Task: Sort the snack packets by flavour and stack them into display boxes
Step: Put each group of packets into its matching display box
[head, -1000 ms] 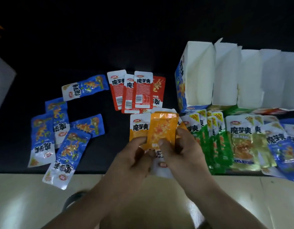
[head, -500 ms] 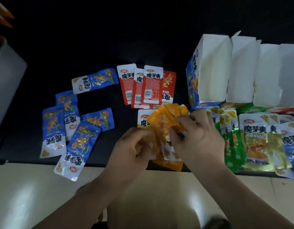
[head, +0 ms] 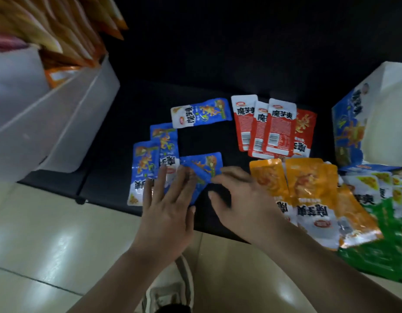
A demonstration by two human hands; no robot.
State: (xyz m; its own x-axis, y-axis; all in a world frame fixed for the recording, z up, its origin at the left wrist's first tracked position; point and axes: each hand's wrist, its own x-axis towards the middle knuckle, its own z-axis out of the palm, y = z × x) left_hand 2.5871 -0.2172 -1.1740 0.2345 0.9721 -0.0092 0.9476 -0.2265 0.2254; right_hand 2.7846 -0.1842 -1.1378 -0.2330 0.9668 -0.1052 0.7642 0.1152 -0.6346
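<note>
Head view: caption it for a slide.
Left hand flat on the blue packets, right hand at their edge; red packets and orange packets lie grouped alongside.

Left hand (head: 167, 211) lies flat on blue packets (head: 201, 164); right hand (head: 239, 199) touches their edge.

Glossy plastic film is seen on the blue packets (head: 206, 163) under the fingers (head: 180, 179); beyond them a matt black table (head: 195, 75) is shown, and nearer, polished floor tiles (head: 48, 240).
</note>
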